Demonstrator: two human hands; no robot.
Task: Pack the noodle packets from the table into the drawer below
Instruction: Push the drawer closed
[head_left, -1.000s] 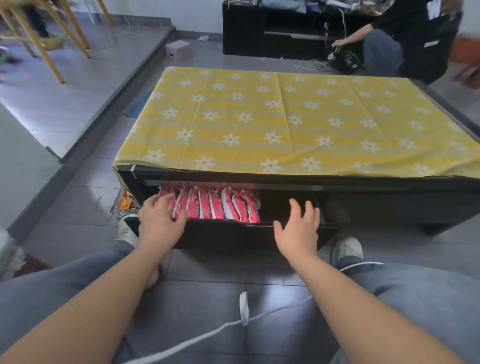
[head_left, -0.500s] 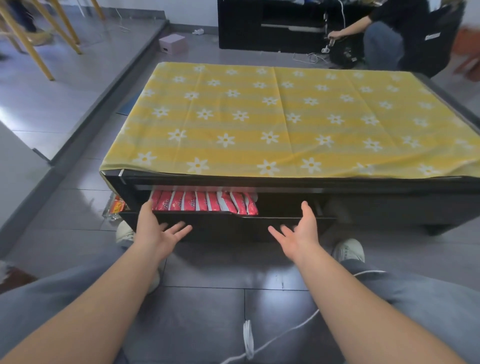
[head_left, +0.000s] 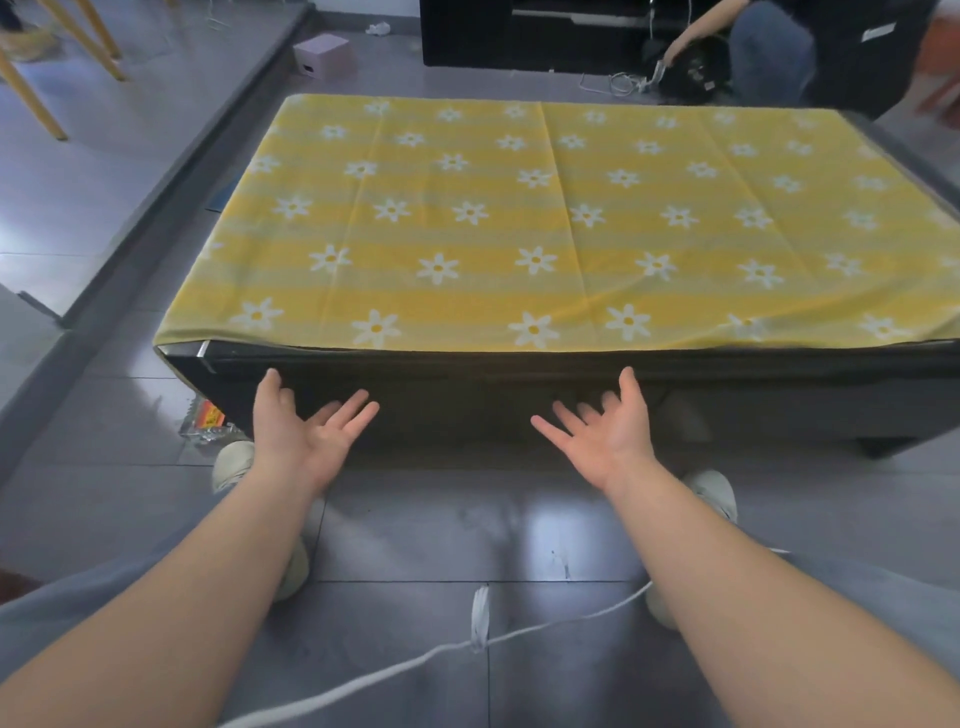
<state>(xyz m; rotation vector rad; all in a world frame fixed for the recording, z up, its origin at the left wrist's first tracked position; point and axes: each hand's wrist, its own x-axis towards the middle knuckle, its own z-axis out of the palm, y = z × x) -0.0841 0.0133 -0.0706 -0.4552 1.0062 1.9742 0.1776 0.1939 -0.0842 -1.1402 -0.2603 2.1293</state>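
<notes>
The low black table (head_left: 779, 410) carries a yellow cloth with white flowers (head_left: 519, 223). Its drawer (head_left: 457, 410) is pushed in flush with the front, so the red noodle packets are hidden inside. My left hand (head_left: 304, 431) is spread open, palm turned up, in front of the drawer's left part. My right hand (head_left: 605, 431) is open the same way in front of its right part. Neither hand holds anything. No packets lie on the cloth.
An orange wrapper (head_left: 210, 418) lies on the floor by the table's left front corner. A white cord (head_left: 467, 639) runs across the tiles between my knees. A person (head_left: 779, 47) crouches by a black cabinet (head_left: 519, 31) beyond the table. A small pink box (head_left: 322, 54) sits far left.
The drawer, open with red packets showing, has been pushed fully in. Both hands have turned palm up and spread just in front of it.
</notes>
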